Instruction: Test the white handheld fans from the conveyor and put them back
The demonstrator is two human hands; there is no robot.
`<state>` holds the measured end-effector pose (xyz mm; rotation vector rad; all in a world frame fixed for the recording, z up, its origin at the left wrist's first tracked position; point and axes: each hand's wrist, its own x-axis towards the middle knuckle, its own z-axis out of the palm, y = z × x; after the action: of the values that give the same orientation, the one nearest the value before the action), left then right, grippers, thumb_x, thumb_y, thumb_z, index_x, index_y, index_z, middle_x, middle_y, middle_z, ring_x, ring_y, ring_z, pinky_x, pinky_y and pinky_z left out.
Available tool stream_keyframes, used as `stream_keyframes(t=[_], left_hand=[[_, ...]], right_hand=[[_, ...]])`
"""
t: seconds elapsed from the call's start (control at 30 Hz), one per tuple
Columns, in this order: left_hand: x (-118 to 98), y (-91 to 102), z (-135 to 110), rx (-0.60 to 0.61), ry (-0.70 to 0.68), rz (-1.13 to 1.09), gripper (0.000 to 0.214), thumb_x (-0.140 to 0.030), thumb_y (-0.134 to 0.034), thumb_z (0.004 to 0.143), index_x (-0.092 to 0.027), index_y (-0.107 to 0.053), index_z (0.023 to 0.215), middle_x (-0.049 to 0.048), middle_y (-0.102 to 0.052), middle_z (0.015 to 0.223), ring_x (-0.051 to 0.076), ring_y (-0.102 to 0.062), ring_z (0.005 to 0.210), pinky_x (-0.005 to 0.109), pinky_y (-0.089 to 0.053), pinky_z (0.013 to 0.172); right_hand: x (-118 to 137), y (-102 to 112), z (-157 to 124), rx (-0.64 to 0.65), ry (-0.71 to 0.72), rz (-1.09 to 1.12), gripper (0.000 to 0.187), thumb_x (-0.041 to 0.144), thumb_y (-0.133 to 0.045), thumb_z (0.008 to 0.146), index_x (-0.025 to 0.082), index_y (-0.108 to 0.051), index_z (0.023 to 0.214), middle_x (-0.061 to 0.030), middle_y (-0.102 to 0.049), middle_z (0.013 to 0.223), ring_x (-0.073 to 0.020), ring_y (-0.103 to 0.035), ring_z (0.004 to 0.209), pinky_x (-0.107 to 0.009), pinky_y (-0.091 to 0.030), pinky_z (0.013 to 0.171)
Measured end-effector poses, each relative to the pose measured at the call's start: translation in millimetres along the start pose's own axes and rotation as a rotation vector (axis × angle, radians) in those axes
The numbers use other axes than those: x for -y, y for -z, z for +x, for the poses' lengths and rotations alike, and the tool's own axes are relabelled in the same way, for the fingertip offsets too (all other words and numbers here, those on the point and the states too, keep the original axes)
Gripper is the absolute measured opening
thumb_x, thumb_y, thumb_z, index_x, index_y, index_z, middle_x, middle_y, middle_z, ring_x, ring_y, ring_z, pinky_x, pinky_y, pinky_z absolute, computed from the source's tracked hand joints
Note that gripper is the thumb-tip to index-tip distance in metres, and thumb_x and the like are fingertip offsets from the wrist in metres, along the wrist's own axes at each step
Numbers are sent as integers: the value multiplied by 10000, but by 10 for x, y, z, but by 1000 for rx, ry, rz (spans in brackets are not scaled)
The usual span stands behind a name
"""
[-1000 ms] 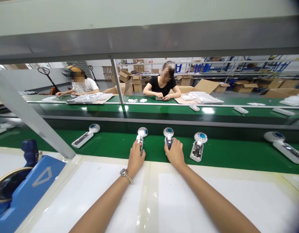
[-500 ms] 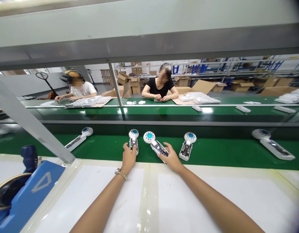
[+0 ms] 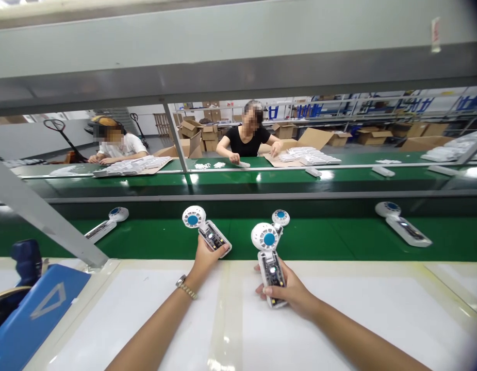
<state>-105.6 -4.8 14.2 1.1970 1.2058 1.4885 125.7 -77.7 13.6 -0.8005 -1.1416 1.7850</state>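
My left hand grips the handle of a white hand-held device with a round blue-centred head, lifted over the near edge of the green conveyor belt. My right hand holds a second device of the same kind above the white worktop, its open side with the circuit board facing up. A third device lies on the belt just behind it, mostly hidden.
More devices lie on the belt at the left and right. A blue fixture stands at the near left beside a slanted metal strut. Two people sit at a farther belt with white parts and cardboard boxes.
Both hands have lifted their devices off the belt. The right one has come back over the white worktop; the left one has tilted leftward. The belt's other devices have drifted left.
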Motion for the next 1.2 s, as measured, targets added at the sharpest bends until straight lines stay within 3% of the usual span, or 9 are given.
stream_keyframes(t=[0.13, 0.3, 0.4, 0.63, 0.87, 1.0, 1.2], left_hand=[[-97, -135, -189, 149, 132, -156, 664, -252, -738, 614, -221, -372, 1168, 57, -573, 1045, 210, -612, 911, 350, -505, 790], [-259, -288, -427, 339, 341, -343, 464, -218, -665, 690, -195, -440, 1095, 104, -546, 1173, 227, -638, 857, 365, -537, 700], [-284, -361, -532, 384, 389, -377, 459, -163, -684, 659, -179, -463, 1061, 113, -551, 1181, 234, -627, 898, 379, -529, 746], [-180, -453, -613, 437, 531, -327, 375, -161, -665, 681, -172, -465, 998, 73, -624, 947, 227, -650, 771, 429, -514, 736], [-149, -422, -590, 475, 518, -356, 476, -88, -657, 650, -178, -448, 1067, 107, -592, 1089, 245, -633, 903, 442, -470, 842], [-141, -422, -601, 499, 488, -317, 541, -89, -684, 618, -170, -434, 1090, 134, -564, 1151, 241, -634, 884, 404, -499, 774], [-133, -420, -599, 506, 492, -333, 475, -92, -654, 623, -159, -457, 1050, 132, -570, 1142, 232, -629, 874, 389, -507, 763]], right_hand=[[35, -14, 50, -64, -5, 84, 505, 398, -669, 717, 254, -432, 1139, -64, -605, 1013, -141, -618, 592, -294, -492, 528], [38, -18, 52, -38, 4, 133, 709, 395, -613, 771, 307, -203, 1342, -35, -634, 896, -166, -640, 596, -319, -495, 564], [41, -6, 61, -58, 16, 136, 694, 389, -643, 740, 284, -268, 1315, -45, -633, 933, -183, -652, 642, -318, -499, 573], [115, 106, 176, -179, -6, 198, 568, 320, -619, 720, 286, -364, 1227, -31, -659, 928, -173, -633, 617, -318, -491, 562], [170, 112, 179, -211, -39, 196, 483, 179, -518, 647, 257, -426, 1115, -16, -667, 945, -187, -654, 670, -343, -497, 654], [127, 104, 179, -198, -31, 173, 490, 173, -518, 625, 241, -423, 1101, -17, -668, 937, -186, -655, 676, -333, -494, 661], [73, 133, 191, -177, -20, 102, 517, 202, -515, 636, 237, -384, 1135, -3, -674, 820, -201, -656, 686, -344, -490, 654]])
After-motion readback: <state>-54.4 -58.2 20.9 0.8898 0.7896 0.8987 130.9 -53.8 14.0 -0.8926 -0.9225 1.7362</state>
